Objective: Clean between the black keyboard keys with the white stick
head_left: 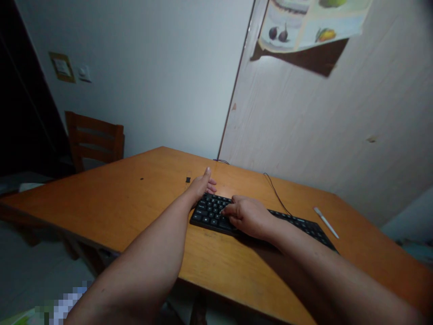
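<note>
A black keyboard (214,213) lies at a slant on the wooden table. At its far left corner is my left hand (202,183), thumb raised and fingers apart, the palm side against or close to the keyboard's edge. My right hand (248,214) is over the left half of the keys, with thumb and bent fingers drawn together just above or on them. Whether anything small is between those fingertips is hidden. My right forearm covers part of the keyboard's front edge.
A white brush-like stick (326,222) lies right of the keyboard. Behind it runs a black cable (278,194). A small black object (188,179) and a tiny dark piece (142,179) rest on the table (111,198). A wooden chair (96,135) stands at the far left.
</note>
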`<state>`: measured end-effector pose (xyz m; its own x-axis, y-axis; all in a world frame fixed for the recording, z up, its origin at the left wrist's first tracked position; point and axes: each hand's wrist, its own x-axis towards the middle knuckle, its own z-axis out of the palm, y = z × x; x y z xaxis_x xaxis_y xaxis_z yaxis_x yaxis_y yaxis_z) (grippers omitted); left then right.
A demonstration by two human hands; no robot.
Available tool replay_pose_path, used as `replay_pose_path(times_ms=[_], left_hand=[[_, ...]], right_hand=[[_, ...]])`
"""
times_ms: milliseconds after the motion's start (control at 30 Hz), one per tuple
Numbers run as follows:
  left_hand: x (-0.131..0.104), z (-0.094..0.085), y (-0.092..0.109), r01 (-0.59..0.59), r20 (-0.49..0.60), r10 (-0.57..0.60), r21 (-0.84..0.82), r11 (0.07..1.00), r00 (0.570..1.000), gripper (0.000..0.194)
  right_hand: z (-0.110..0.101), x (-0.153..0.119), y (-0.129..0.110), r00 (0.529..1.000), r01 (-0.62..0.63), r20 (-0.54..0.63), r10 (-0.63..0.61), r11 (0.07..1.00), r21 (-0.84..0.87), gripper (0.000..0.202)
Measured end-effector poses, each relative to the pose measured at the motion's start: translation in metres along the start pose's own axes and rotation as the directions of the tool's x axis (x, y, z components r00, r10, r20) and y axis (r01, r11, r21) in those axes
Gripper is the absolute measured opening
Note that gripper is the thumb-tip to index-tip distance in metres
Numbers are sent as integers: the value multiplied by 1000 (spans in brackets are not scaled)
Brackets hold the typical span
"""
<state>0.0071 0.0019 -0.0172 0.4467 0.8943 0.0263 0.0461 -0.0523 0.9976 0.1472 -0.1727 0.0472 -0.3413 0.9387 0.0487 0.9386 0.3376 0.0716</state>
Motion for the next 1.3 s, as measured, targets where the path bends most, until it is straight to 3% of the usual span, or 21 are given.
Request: replay_pose_path(times_ms=[600, 1300], left_hand=[[-2, -2, 3, -4, -6, 4, -4, 1000, 1000, 77], [0, -4, 2, 5, -7, -5, -17, 1000, 1000, 78]], right_hand=[[8, -71, 43, 989, -144, -31, 145, 989, 39, 29], [9, -138, 85, 954, -300, 16, 299, 952, 58, 27]])
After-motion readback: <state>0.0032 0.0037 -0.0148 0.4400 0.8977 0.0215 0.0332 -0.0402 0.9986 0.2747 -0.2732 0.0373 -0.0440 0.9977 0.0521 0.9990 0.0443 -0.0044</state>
